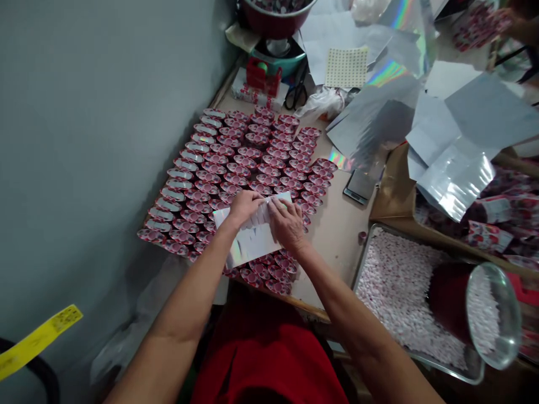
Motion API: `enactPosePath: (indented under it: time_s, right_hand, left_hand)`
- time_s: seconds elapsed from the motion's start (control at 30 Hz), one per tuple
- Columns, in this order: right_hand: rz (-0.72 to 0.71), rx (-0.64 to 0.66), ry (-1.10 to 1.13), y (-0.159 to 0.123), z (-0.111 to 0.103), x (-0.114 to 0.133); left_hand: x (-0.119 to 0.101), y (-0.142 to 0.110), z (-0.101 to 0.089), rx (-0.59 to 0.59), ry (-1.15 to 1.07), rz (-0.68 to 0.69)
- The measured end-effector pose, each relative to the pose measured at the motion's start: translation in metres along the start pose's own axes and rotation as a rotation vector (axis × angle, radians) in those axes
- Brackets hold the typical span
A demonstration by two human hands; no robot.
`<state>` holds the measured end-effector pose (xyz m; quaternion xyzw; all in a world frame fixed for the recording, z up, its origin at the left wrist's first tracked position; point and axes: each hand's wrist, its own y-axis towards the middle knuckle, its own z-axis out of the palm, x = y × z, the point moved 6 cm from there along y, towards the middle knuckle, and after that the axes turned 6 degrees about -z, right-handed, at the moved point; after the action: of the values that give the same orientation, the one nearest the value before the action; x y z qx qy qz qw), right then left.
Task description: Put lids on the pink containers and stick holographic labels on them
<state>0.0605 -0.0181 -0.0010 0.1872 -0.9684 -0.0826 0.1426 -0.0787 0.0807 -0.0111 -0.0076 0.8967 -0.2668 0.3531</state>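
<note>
A shiny silver-white sheet point(256, 247) lies tilted over rows of small red-and-pink printed packs point(215, 159) standing upright on the table. My left hand point(245, 207) has its fingers closed on the sheet's upper part, around what look like narrow whitish strips. Close beside it, my right hand point(288, 222) grips the sheet's right end, fingers bent over the edge. The packs directly beneath the sheet are hidden. Along the left column, several pack tops appear pale silver, while the others show red and pink print.
At right stand a metal tray point(361, 264) of small whitish pieces, a tilted metal bowl point(511, 336) and a cardboard box point(393, 191). A small digital scale point(361, 186), silvery sheets point(374, 120), black scissors point(297, 92) and a red tape dispenser point(263, 78) lie farther back. A wall borders the left.
</note>
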Motion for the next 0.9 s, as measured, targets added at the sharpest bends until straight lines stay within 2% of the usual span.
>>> enactPosePath:
  time_s: [0.2,0.33,0.37,0.43,0.47,0.5,0.57,0.6,0.67,0.77,0.83,0.9]
  right_hand:
    - [0.047,-0.057,-0.009,-0.002,-0.027,0.006]
    - [0.071,-0.058,0.102,-0.01,-0.067,0.031]
    - [0.109,-0.086,0.179,-0.012,-0.081,0.04]
    - [0.263,-0.141,0.433,-0.014,-0.106,0.057]
    - [0.369,-0.136,0.629,-0.014,-0.112,0.066]
    - [0.491,-0.107,0.867,-0.012,-0.111,0.078]
    - [0.676,-0.014,1.338,0.0,-0.096,0.113]
    - [0.745,0.029,1.532,0.009,-0.084,0.134]
    - [0.839,0.094,1.8,0.028,-0.049,0.172]
    - [0.965,0.121,1.909,0.047,0.012,0.21]
    - [1.04,0.146,1.882,0.047,0.047,0.227]
    - [1.095,0.174,1.835,0.042,0.072,0.24]
  left_hand:
    - [-0.011,-0.014,-0.006,-0.129,0.141,-0.044]
    - [-0.026,-0.012,-0.003,-0.224,0.029,0.01]
    - [-0.024,-0.011,-0.003,-0.236,0.005,0.029]
    - [-0.013,-0.019,-0.014,-0.353,-0.249,0.171]
    - [0.001,-0.029,-0.02,-0.406,-0.402,0.194]
    - [0.022,-0.043,-0.025,-0.459,-0.57,0.162]
    - [0.073,-0.081,-0.028,-0.514,-0.938,-0.036]
    - [0.099,-0.104,-0.026,-0.499,-1.145,-0.159]
    - [0.137,-0.145,-0.02,-0.348,-1.505,-0.286]
    - [0.176,-0.188,-0.032,-0.242,-1.801,-0.286]
    - [0.197,-0.2,-0.045,-0.283,-1.88,-0.288]
    - [0.216,-0.203,-0.053,-0.356,-1.908,-0.342]
